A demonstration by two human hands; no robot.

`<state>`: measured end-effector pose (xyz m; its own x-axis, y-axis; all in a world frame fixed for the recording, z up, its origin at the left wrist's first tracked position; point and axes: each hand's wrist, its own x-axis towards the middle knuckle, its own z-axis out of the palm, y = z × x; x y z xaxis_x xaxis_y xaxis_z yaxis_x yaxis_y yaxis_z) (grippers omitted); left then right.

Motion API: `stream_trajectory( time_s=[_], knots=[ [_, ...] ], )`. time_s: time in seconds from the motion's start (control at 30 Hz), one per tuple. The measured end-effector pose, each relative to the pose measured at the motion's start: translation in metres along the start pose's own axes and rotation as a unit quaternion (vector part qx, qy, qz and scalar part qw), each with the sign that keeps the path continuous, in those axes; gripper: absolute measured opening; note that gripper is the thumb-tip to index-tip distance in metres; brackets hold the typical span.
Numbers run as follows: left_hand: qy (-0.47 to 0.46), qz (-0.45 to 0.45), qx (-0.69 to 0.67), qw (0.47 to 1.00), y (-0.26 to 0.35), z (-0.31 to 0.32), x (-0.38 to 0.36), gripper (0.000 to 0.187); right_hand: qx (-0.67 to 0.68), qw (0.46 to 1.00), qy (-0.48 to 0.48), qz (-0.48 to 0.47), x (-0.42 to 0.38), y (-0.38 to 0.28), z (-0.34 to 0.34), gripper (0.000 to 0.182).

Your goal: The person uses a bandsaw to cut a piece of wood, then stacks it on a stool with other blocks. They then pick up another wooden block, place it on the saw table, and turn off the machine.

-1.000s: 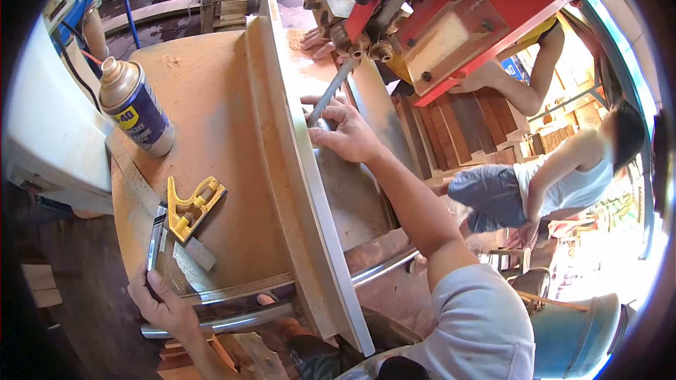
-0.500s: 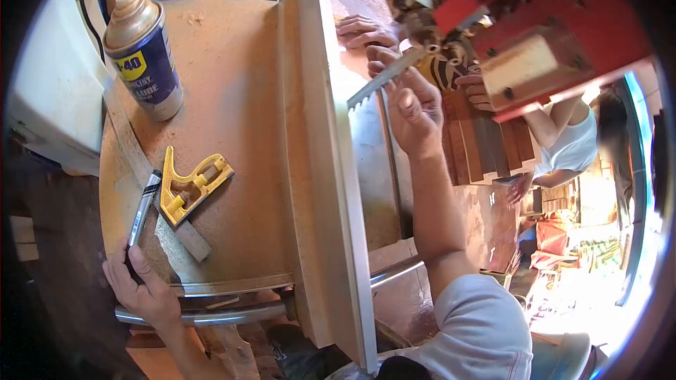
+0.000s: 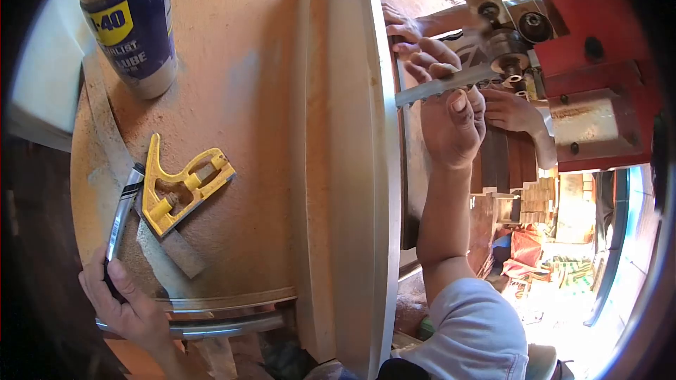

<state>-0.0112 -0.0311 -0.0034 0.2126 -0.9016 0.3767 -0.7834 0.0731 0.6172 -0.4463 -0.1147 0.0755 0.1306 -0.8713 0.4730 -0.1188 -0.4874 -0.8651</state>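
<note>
At the lower left of the head view, my left hand [image 3: 130, 302] is closed around the lower end of a silver-and-black marker [image 3: 123, 207], by the rounded table edge. The marker's black tip end lies against a yellow combination square [image 3: 179, 186], whose metal rule [image 3: 172, 246] rests on the dusty table. My right hand [image 3: 454, 123] is beyond the tall fence, fingers bent and apart, thumb raised. A toothed bandsaw blade [image 3: 440, 88] crosses in front of it, between thumb and fingers in this view.
A spray can [image 3: 134, 35] stands on the sawdust-covered table [image 3: 232, 84]. The long upright fence [image 3: 352, 169] divides the view. Red saw housing [image 3: 598, 63] and guide rollers [image 3: 507, 49] fill the upper right. Another person's hands [image 3: 517, 112] are near stacked wood strips [image 3: 503, 162].
The view has shifted, bringing the can and table closer. My left hand keeps the marker against the square. The other person's arm now shows closer to my right hand.
</note>
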Motion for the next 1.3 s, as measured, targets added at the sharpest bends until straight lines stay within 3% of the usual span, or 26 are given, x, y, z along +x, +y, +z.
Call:
stream_trajectory(
  time_s=[0.2, 0.4, 0.53, 0.6, 0.7, 0.8, 0.9, 1.0, 1.1, 1.3],
  knots=[
    [-0.006, -0.013, 0.009, 1.000, -0.008, -0.002, -0.003, 0.026, 0.041, 0.998, 0.048, -0.011, 0.002, 0.003, 0.010, 0.041],
    [-0.012, -0.037, -0.014, 0.999, -0.003, -0.001, -0.003, 0.026, 0.020, 0.999, 0.027, -0.021, -0.005, 0.023, 0.009, 0.040],
    [-0.033, -0.016, -0.014, 0.999, -0.006, -0.005, -0.001, 0.025, -0.042, 0.992, 0.046, 0.112, -0.028, 0.025, 0.018, 0.031],
    [-0.032, -0.010, -0.011, 0.999, -0.007, -0.006, -0.001, 0.024, -0.130, 0.975, 0.025, 0.179, -0.042, 0.034, 0.017, 0.036],
    [-0.012, 0.002, -0.001, 1.000, -0.005, -0.002, 0.000, 0.024, -0.181, 0.969, -0.027, 0.164, -0.038, 0.032, 0.022, 0.053],
    [-0.014, 0.007, -0.007, 1.000, -0.005, -0.001, 0.000, 0.024, -0.093, 0.984, -0.035, 0.148, -0.033, 0.028, 0.016, 0.089],
    [-0.023, 0.001, -0.006, 1.000, -0.005, -0.004, 0.001, 0.024, 0.032, 0.994, 0.031, 0.097, -0.028, 0.015, 0.016, 0.105],
    [-0.027, -0.001, -0.003, 1.000, -0.004, -0.003, 0.000, 0.024, 0.055, 0.995, 0.078, 0.027, -0.015, 0.001, 0.024, 0.089],
    [-0.027, 0.006, 0.002, 1.000, -0.003, -0.002, 0.001, 0.025, 0.024, 0.998, 0.054, -0.017, -0.002, -0.005, 0.023, 0.068],
    [-0.037, -0.012, 0.004, 0.999, -0.005, -0.004, -0.001, 0.026, 0.016, 0.998, 0.057, -0.007, 0.002, -0.006, 0.017, 0.048]
  ],
)
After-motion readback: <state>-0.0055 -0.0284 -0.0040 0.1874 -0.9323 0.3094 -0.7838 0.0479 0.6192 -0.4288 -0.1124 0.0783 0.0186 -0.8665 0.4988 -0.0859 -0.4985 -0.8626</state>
